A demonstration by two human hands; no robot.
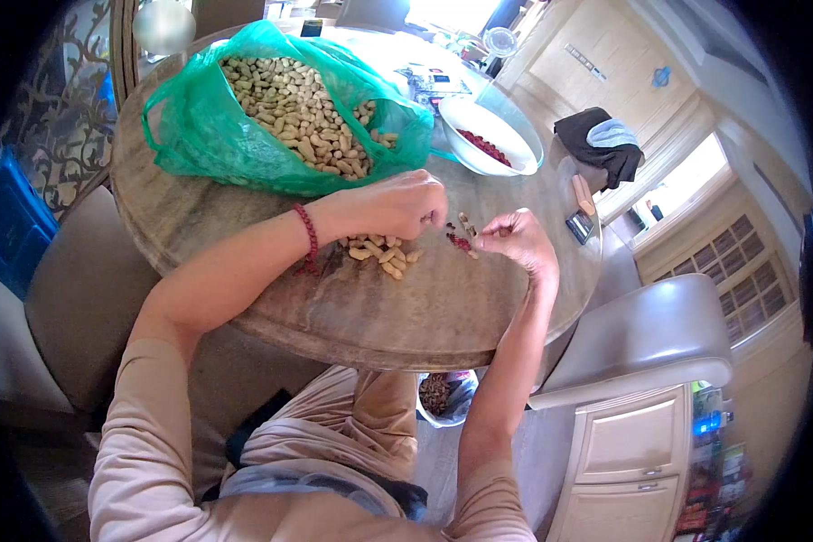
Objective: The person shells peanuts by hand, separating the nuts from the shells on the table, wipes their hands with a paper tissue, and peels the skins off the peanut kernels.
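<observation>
My left hand (415, 204), a red beaded bracelet (311, 237) on its wrist, is closed with the fingers curled under; whatever is in them is hidden. Below it lies a small pile of unshelled peanuts (384, 253) on the round table (334, 316). My right hand (522, 242) is closed in a pinch, thumb against fingers, too small a gap to make out what it holds. Right at its fingertips are red-skinned peanut kernels (461, 243) and a piece of shell (465, 220).
A green plastic bag (199, 135) full of unshelled peanuts stands at the back left. Behind my right hand is a white bowl (518, 135) with red kernels. A lined bin (459, 405) with shells sits below the table edge. A chair (641, 330) stands at right.
</observation>
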